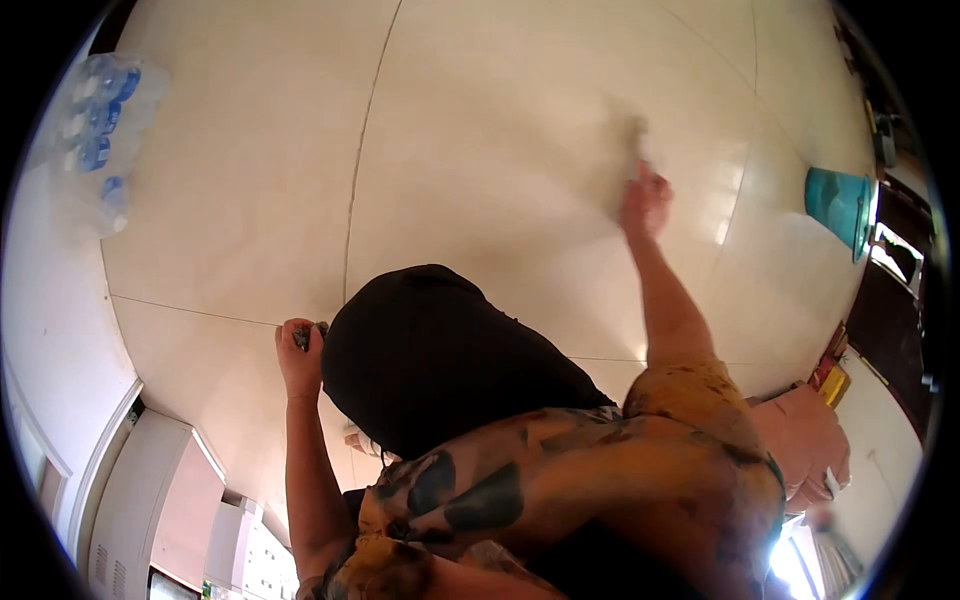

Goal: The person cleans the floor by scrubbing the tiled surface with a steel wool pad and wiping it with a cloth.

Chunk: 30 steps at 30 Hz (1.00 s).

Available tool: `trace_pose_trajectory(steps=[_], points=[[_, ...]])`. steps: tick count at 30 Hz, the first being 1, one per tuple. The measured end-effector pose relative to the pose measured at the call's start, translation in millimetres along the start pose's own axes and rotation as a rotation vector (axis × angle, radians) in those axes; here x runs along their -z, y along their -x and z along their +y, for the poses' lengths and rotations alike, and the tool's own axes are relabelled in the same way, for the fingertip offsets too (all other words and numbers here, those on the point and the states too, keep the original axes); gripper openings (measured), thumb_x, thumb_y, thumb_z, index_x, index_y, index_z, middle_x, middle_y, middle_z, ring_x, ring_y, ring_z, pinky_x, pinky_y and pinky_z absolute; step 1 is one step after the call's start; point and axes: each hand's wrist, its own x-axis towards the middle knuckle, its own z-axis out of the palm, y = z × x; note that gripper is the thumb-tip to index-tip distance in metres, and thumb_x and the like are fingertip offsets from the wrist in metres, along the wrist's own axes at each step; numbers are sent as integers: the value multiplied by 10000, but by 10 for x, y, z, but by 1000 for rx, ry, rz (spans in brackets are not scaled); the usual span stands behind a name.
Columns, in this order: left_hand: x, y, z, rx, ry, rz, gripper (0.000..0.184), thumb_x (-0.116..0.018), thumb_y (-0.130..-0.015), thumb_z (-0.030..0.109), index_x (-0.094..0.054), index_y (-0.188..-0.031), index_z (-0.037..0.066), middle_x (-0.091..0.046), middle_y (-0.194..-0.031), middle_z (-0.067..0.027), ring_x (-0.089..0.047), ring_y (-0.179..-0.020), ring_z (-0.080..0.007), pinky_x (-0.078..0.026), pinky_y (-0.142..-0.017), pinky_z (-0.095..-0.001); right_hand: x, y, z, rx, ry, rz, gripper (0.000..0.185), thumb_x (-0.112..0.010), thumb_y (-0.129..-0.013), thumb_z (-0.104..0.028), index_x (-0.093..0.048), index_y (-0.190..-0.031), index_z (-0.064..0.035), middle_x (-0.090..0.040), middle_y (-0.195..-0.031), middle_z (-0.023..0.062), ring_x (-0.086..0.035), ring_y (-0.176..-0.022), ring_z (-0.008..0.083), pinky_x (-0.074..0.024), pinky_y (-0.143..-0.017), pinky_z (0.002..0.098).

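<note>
My left hand (298,350) is closed around a small dark grey crumpled thing (304,338), beside my bent knee in black trousers (420,350). Its exact kind does not show. My right arm reaches forward over the pale tiled floor (500,150). At its end, my right hand (648,205) is smeared by motion, its fingers curled in. A blurred, pale and dark thing (641,142) sticks out ahead of the fingers, low against the tiles; what it is cannot be made out.
Wrapped plastic water bottles (105,115) stand by the wall at far left. A teal bucket (838,208) is on the floor at right. Behind me on the right is a pinkish padded thing (800,435); a white cabinet (150,490) stands at lower left.
</note>
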Motion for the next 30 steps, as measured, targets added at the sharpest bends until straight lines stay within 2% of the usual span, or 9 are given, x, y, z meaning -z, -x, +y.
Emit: trace_pose_trajectory(steps=[2, 4, 7, 10, 15, 22, 24, 28, 30], points=[[-18, -40, -38, 3, 102, 29, 106, -609, -839, 102, -563, -915, 45, -539, -903, -80, -542, -802, -204, -458, -720, -345, 240, -180, 171, -438, 108, -104, 455, -621, -804, -166, -523, -1239, -79, -528, -972, 114, -515, -908, 274, -460, -763, 415], [-121, -97, -180, 127, 332, 16, 108, -592, -862, 106, -565, -941, 38, -557, -913, -63, -554, -782, -177, -469, -697, -324, 50, -95, 75, -191, -446, 121, 451, -611, -800, -148, -525, -1241, -101, -533, -971, 115, -519, -923, 279, -461, -751, 415], [-39, -149, 563, 310, 601, -33, 120, -569, -889, 115, -568, -983, 41, -576, -897, -35, -560, -761, -128, -475, -685, -281, 455, 278, -1107, -45, -813, -236, 393, -627, -739, -135, -601, -1131, -126, -572, -1015, 94, -529, -982, 284, -470, -767, 393], [-141, -260, 1041, 346, 821, -50, 150, -572, -901, 144, -563, -1014, 45, -582, -864, -20, -550, -765, -97, -469, -695, -254, 973, 488, -2226, 609, -648, -248, 351, -550, -882, -270, -566, -1205, -132, -496, -1257, 120, -553, -1020, 255, -477, -850, 356], [-692, -298, 1421, 182, 812, -235, 303, -586, -917, 200, -491, -1156, 40, -600, -947, -80, -584, -846, -139, -487, -740, -269, 1286, 382, -2820, 596, -1237, -544, 460, -671, -736, -119, -580, -1187, -128, -503, -1236, 116, -562, -1018, 294, -469, -882, 358], [-334, -215, 1287, 258, 705, -445, 364, -584, -914, 189, -466, -1213, 17, -573, -1119, -126, -584, -973, -164, -485, -776, -273, 780, -185, -2260, 54, -970, -200, 405, -696, -686, -117, -608, -1081, -121, -579, -1039, 92, -562, -957, 297, -493, -798, 376], [-106, -163, 1012, 269, 649, -383, 305, -542, -928, 180, -499, -1178, 12, -577, -1127, -111, -587, -1005, -178, -489, -777, -280, 637, -388, -2195, 193, -729, -178, 410, -705, -685, -131, -610, -1084, -124, -581, -1039, 83, -547, -976, 292, -484, -806, 386], [479, 20, 593, 383, 455, -256, 255, -489, -949, 195, -522, -1160, 55, -585, -1128, -65, -583, -1017, -167, -480, -784, -284, 314, -611, -2268, 989, -408, -304, 196, -591, -767, -146, -633, -958, -159, -568, -943, 67, -540, -927, 259, -464, -735, 386], [830, 183, 260, 433, 395, -212, 250, -485, -955, 208, -532, -1152, 61, -597, -1110, -56, -584, -1002, -153, -471, -771, -278, 104, -1110, -2184, 713, -102, -228, 175, -541, -795, -188, -650, -930, -216, -569, -904, 61, -544, -885, 251, -470, -691, 385]])
